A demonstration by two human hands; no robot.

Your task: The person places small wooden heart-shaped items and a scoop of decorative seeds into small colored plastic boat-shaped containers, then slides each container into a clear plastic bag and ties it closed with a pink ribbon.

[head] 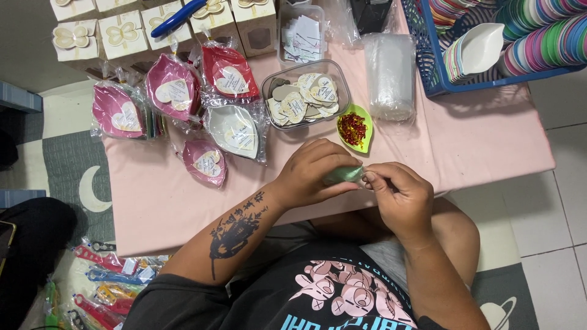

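My left hand (315, 172) and my right hand (400, 195) meet over the near edge of the pink table (489, 140). Both pinch a small green leaf-shaped dish (343, 175), mostly hidden by my fingers. Just beyond them lies another green leaf dish holding red twist ties (354, 128). A clear box of heart-shaped tags (306, 95) stands behind that. To the left lie wrapped leaf dishes with heart tags: a white one (235, 131), a small pink one (205, 162), a red one (227, 73) and larger pink ones (171, 88).
A stack of clear bags (390, 73) stands right of the tag box. A blue basket (440, 73) at the back right holds coloured dishes. White gift boxes (122, 33) line the back left. More packets lie on the floor (104, 281).
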